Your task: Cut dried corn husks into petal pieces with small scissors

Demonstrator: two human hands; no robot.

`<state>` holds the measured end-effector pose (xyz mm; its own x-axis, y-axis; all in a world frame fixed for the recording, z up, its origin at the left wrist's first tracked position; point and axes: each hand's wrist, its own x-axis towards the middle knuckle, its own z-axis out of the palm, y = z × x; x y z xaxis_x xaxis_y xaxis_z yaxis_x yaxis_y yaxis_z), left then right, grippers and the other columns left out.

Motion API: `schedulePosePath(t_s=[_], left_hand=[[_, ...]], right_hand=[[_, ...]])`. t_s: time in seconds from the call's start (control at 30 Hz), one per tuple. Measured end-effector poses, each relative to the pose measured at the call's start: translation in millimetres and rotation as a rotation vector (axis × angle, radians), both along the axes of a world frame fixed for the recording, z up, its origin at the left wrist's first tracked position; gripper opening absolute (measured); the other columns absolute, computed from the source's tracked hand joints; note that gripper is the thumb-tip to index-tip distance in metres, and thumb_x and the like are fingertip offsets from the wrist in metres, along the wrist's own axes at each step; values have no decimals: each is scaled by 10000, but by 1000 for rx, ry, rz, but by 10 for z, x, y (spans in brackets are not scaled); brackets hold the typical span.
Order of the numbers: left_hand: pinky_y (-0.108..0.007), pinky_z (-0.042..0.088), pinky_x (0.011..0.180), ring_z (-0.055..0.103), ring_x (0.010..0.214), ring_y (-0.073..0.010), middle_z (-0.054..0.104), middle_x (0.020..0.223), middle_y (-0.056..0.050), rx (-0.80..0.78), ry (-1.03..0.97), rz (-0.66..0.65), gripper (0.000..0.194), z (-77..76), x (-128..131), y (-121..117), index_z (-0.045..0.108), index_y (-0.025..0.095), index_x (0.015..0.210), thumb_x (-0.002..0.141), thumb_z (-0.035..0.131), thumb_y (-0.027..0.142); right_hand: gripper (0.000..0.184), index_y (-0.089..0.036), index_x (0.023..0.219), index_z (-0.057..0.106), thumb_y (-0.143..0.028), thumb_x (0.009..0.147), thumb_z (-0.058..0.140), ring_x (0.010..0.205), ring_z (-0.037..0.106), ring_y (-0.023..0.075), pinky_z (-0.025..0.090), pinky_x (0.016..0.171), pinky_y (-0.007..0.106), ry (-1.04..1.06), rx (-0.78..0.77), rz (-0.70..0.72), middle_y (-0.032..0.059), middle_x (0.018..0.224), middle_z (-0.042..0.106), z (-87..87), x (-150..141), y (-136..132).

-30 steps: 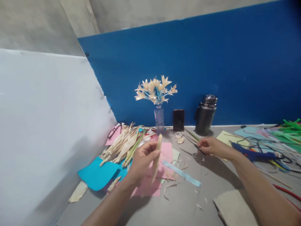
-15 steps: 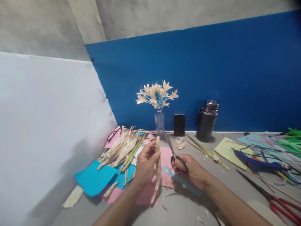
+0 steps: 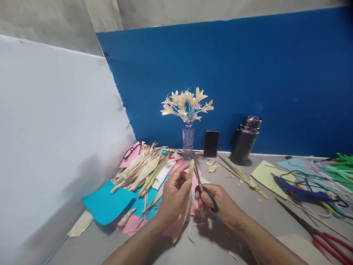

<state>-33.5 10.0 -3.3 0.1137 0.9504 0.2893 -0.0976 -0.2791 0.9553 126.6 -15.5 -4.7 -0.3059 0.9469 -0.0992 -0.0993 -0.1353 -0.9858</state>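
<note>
My left hand (image 3: 173, 197) is closed on a long pale dried leaf strip (image 3: 184, 209), held upright above the table. My right hand (image 3: 220, 206) grips black-handled scissors (image 3: 201, 186), whose blades point up and lie right beside the top of the strip. Pink paper (image 3: 132, 225) and blue paper (image 3: 106, 201) lie on the grey table under both hands. A heap of dried husk strips (image 3: 140, 170) lies just left of my left hand.
A vase of husk flowers (image 3: 188, 110), a dark phone (image 3: 211, 143) and a black flask (image 3: 245, 139) stand against the blue board. A blue glue gun (image 3: 296, 186), cables, red-handled scissors (image 3: 328, 241), green stems and spectacles (image 3: 131, 150) also lie on the table. A white board stands at left.
My right hand picked up the scissors from the right and brought them to the leaf strip. The left hand kept hold of the strip and tilted it slightly.
</note>
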Motion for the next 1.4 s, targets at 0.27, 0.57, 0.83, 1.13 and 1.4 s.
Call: schedulePosePath(t_s=[0.27, 0.57, 0.83, 1.13, 1.4], left_hand=[[-223, 443, 653, 543, 691, -118, 596, 814, 6, -9, 10, -5, 390, 28, 50, -50, 652, 238, 1222, 834, 665, 283], [-236, 465, 704, 556, 737, -124, 618, 872, -8, 0, 21, -33, 379, -38, 27, -40, 635, 235, 1239, 863, 639, 284], [-229, 477, 671, 588, 721, -128, 641, 820, -3, -93, -76, -35, 365, 82, 44, -42, 680, 204, 1121, 763, 727, 256], [-192, 380, 505, 493, 493, -83, 565, 569, 28, -276, 138, -334, 195, 227, -203, 86, 657, 161, 880, 818, 674, 344], [-186, 346, 434, 447, 460, -78, 506, 517, 42, -282, 519, -585, 227, 776, -494, 18, 702, 154, 914, 826, 680, 363]], right_hand=[[590, -146, 729, 589, -700, 631, 765, 524, 517, 96, 438, 518, 226, 58, 7, 13, -5, 619, 582, -9, -4, 7], [524, -154, 702, 587, -645, 662, 764, 525, 499, 106, 419, 521, 243, 77, 31, 21, -5, 594, 577, -60, -4, 10], [529, -153, 643, 586, -657, 686, 742, 489, 432, 95, 338, 503, 247, 52, 64, -28, -14, 557, 541, -73, 61, 43], [711, -110, 885, 683, -799, 778, 547, 623, 473, 140, 351, 589, 264, -144, 222, 302, 73, 749, 642, 60, 600, 181], [788, -86, 858, 703, -845, 736, 531, 561, 488, 134, 376, 558, 249, -292, 272, 612, 77, 683, 650, 217, 885, 209]])
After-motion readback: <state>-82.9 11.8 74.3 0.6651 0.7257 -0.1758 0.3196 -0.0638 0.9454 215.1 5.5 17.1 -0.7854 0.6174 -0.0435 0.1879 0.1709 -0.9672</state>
